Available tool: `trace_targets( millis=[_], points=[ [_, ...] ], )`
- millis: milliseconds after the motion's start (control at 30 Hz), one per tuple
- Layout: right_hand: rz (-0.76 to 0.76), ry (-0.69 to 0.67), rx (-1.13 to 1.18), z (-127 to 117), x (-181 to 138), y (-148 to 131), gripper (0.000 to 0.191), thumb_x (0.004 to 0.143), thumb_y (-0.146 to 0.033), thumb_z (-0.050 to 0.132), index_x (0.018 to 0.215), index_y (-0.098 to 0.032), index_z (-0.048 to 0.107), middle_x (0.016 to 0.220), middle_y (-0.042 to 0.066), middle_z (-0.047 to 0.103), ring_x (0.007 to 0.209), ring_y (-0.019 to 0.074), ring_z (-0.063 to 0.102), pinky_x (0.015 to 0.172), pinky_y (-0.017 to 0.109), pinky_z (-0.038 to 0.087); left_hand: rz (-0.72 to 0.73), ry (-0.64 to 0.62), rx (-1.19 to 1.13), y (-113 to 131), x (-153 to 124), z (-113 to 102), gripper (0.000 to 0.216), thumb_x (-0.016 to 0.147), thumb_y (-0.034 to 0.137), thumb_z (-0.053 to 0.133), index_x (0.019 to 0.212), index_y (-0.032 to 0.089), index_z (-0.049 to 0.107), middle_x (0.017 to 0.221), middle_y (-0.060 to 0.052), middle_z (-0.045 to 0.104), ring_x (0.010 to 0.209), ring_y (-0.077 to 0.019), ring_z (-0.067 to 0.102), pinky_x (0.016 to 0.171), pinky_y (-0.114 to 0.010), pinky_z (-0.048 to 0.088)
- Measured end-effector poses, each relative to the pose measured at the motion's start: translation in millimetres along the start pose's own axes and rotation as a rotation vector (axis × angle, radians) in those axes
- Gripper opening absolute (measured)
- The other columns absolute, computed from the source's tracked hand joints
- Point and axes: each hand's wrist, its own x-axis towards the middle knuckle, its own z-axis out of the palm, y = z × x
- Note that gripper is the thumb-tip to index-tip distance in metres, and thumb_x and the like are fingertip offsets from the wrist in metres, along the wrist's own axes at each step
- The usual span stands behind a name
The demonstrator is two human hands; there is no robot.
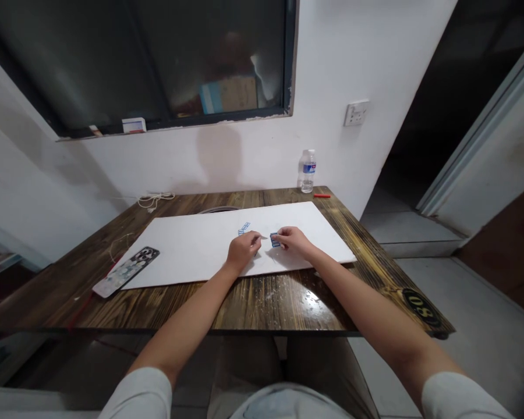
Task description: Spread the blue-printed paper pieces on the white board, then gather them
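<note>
My right hand (293, 240) is closed in a pinch on a small flat blue-lined piece (275, 240), held over the white board (192, 247). Beside it on the left, my left hand (243, 249) is also pinched. A thin pale sliver (263, 237) sticks out from its fingertips, too small to name. Just beyond the left hand, several small blue-outlined pieces (244, 228) lie on the board, partly hidden by the knuckles. The two hands are close together but apart.
The board lies on a dark wooden table (262, 302). A phone (126, 272) rests over its left edge. Farther back are a white cable (155, 199), a water bottle (307, 173) and a red pen-like object (322, 196). A round "08" plaque (420, 306) sits at the right corner.
</note>
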Motion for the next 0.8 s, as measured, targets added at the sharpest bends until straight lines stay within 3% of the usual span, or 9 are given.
trace_targets(
  millis=[233,500,800],
  points=[
    [0.105,-0.106,0.255,5.1,-2.8,-2.0,0.045,0.054,-0.052,0.084,0.062,-0.017,0.057,0.047,-0.004,0.054,0.042,0.0086,0.048,0.047,0.023,0.039,0.149,0.127,-0.124,4.2,0.6,-2.0,0.013,0.092,0.026,0.055,0.090,0.019,0.066,0.085,-0.002,0.071,0.080,-0.0145,0.066,0.078,-0.031,0.054],
    [0.160,-0.140,0.480,5.5,-5.3,-5.9,0.047,0.049,-0.047,0.090,0.066,-0.015,0.061,0.050,-0.005,0.051,0.050,0.0096,0.055,0.051,0.022,0.041,0.304,0.109,-0.169,3.5,1.4,-1.5,0.010,0.091,0.020,0.055,0.094,0.019,0.065,0.086,-0.005,0.070,0.084,-0.0160,0.066,0.076,-0.032,0.055],
    [0.175,-0.147,0.434,5.4,-5.9,-7.0,0.047,0.046,-0.044,0.092,0.066,-0.014,0.063,0.059,-0.001,0.061,0.052,0.0102,0.056,0.052,0.024,0.044,0.272,0.011,-0.204,0.6,2.7,0.4,0.014,0.091,0.023,0.055,0.095,0.019,0.068,0.091,-0.006,0.070,0.089,-0.0166,0.064,0.080,-0.034,0.055]
  ],
)
